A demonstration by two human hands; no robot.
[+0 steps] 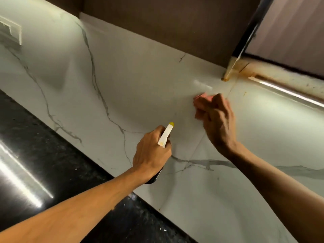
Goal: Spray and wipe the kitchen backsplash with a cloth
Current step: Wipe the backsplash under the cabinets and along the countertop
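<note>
The white marble-look backsplash point(133, 88) with grey veins fills the middle of the head view. My left hand point(150, 155) grips a spray bottle point(166, 134) whose white head and yellow nozzle point at the wall; its dark body is mostly hidden under my fingers. My right hand point(217, 121) holds a bunched pink cloth point(201, 100) pressed against the backsplash, just left of a vertical tile joint. Only the cloth's upper edge and a lower fold show past my fingers. A small shiny streak lies on the wall right above the cloth.
A black speckled countertop point(52, 155) runs along the lower left. A white wall socket point(10, 32) sits at the upper left. Dark brown cabinet point(157, 20) is above, and a stained ledge with a lit strip light point(287, 92) lies at the upper right.
</note>
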